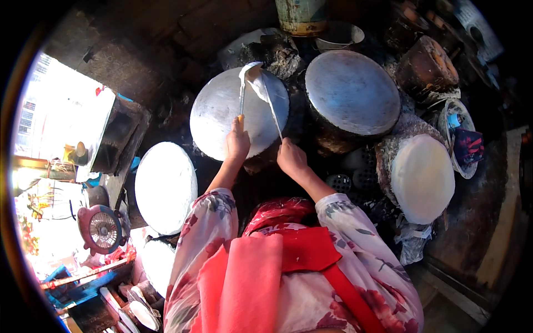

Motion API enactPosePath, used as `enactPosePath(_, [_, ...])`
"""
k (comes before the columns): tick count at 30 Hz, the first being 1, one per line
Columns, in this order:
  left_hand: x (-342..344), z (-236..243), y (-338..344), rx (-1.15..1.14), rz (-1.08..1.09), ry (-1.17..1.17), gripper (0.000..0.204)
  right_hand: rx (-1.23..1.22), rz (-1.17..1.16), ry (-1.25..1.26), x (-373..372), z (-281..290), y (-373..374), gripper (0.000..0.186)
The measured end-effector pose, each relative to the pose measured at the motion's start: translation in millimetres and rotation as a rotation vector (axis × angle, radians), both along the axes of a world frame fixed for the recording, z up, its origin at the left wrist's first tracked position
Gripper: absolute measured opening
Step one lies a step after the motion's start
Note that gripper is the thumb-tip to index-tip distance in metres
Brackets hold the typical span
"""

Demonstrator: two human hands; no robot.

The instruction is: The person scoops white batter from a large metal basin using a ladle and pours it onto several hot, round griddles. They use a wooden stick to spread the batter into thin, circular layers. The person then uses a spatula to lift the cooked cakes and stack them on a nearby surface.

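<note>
My left hand (237, 143) grips the yellowish handle of a metal tool (242, 100) over the left round griddle (214, 111). My right hand (291, 157) grips a long thin blade or stick (275, 119) angled up to the same spot. At the tools' upper ends, a folded piece of soft white sheet (257, 83) hangs above the griddle; whether it touches the surface I cannot tell. A second round griddle (352, 91) stands bare to the right. Round white sheets lie lower left (165, 186) and on a crusted round surface at right (422, 177).
A bucket (301, 16) and pan (338, 41) stand at the back. Rusty cylinders (430, 64) and a cluttered bowl (468, 155) are at right. Dark perforated briquettes (358, 169) sit between the griddles and me. A small fan (100, 227) and stacked clutter (133, 305) are at left.
</note>
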State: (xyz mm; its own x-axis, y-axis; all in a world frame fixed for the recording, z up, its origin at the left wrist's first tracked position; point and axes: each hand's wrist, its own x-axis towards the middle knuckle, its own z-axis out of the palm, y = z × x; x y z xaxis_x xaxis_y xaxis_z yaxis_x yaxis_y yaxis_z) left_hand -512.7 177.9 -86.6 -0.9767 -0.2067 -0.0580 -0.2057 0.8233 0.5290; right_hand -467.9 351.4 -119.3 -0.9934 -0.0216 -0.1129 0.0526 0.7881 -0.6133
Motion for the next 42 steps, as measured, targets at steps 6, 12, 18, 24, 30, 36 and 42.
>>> enactPosePath(6, [-5.3,-16.5,-76.0,-0.086,-0.033,0.120,0.062,0.073,-0.011,-0.031,9.4,9.7,-4.7,0.017])
enactPosePath(12, [-1.1,-11.1,-106.8,-0.144,-0.026,0.094,0.064,0.100,0.087,0.042,-21.9,20.6,-56.7,0.020])
enactPosePath(18, [18.0,-8.2,-145.3,-0.114,-0.044,0.112,0.066,0.185,0.066,-0.046,-14.5,11.1,-51.5,0.021])
enactPosePath(24, [44.3,8.2,-169.3,-0.041,0.047,0.065,0.062,0.213,0.119,0.068,-39.4,39.1,-42.0,0.017])
enactPosePath(30, [70.1,17.8,-158.4,-0.046,0.046,0.047,0.061,0.260,0.299,-0.006,-43.9,29.3,-66.5,0.020])
enactPosePath(36, [115.1,34.8,-156.9,-0.074,0.138,0.041,0.061,0.237,0.235,0.003,-87.3,37.4,-11.4,0.019])
enactPosePath(42, [126.2,68.5,-116.4,0.079,0.350,-0.251,0.062,0.331,0.572,0.086,-87.6,27.9,-38.9,0.025])
